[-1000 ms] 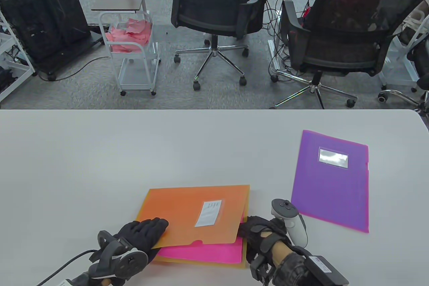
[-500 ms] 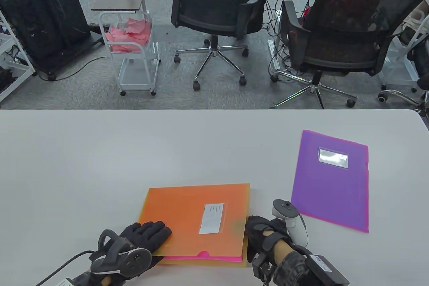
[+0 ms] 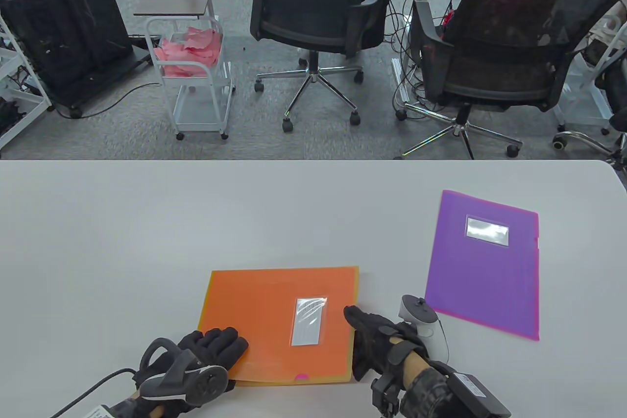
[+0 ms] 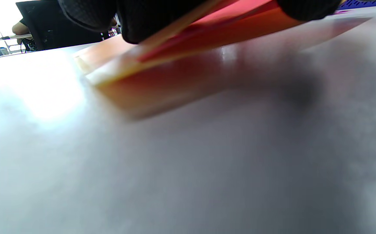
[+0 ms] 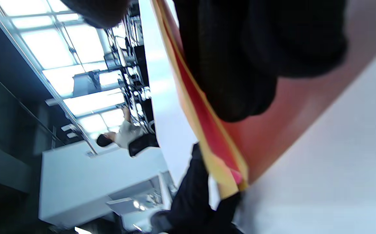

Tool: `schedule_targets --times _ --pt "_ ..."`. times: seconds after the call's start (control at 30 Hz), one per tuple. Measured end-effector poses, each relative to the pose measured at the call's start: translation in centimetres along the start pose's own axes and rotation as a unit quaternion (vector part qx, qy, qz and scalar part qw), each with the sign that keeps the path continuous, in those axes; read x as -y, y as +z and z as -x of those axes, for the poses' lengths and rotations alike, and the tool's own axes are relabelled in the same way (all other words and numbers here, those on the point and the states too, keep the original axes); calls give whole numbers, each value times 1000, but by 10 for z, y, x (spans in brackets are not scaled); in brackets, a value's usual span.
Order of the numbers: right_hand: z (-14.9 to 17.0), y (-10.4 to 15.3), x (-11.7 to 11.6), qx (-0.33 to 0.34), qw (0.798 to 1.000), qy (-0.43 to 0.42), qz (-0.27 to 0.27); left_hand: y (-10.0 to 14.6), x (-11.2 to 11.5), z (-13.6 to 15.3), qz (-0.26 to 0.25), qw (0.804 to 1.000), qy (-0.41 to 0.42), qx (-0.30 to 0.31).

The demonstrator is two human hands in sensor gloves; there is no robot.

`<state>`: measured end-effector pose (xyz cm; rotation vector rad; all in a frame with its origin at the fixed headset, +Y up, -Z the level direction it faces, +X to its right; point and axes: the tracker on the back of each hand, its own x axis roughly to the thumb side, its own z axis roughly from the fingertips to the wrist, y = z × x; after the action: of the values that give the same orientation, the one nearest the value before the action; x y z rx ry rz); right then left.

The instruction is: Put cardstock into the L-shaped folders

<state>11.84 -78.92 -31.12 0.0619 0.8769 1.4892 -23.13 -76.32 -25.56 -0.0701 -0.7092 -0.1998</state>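
An orange L-shaped folder [image 3: 274,320] lies flat near the table's front edge, label up. Pink cardstock [image 3: 301,376] is inside it; only a small pink spot shows at the thumb notch on its near edge. My left hand [image 3: 215,347] rests with fingers spread on the folder's near left corner. My right hand [image 3: 367,334] rests on the folder's right edge, with a finger stretched out onto it. The left wrist view shows the folder's edge [image 4: 181,42] with a red-pink layer inside. The right wrist view shows the same layers [image 5: 214,139] under my fingers.
A purple folder [image 3: 482,266] lies flat at the right of the white table [image 3: 122,241]. Beyond the table's far edge stand two office chairs [image 3: 313,11] and a white cart [image 3: 196,75] with pink sheets.
The pink cardstock slid fully into the orange folder; it stuck out at the near edge before. The folder shifted slightly left and now lies flat. My right hand moved onto the folder's right edge.
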Motion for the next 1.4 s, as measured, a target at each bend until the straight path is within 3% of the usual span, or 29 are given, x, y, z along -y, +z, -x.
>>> schedule_targets --times 0.27,0.67,0.83,0.97,1.07,1.13,1.27,1.4 --pt "1 1 2 -57 996 54 39 -1 0 -1 -10 1000 -12 -1" --pt "-5 -1 9 -42 996 74 38 -3 11 3 70 997 -5 -16" --pt "-18 8 25 -12 997 27 76 -2 7 11 60 997 -26 -32" --pt "-35 33 56 36 986 -13 161 1 -5 26 31 996 -11 -83" --pt "-34 57 85 71 947 -117 292 3 -9 33 23 995 7 -101" --pt "-24 72 101 74 906 -199 367 3 -10 35 21 994 10 -104" --pt "8 95 120 86 794 -336 499 3 -10 35 28 994 15 -101" --pt "35 108 127 67 727 -393 559 3 -11 33 28 995 12 -98"
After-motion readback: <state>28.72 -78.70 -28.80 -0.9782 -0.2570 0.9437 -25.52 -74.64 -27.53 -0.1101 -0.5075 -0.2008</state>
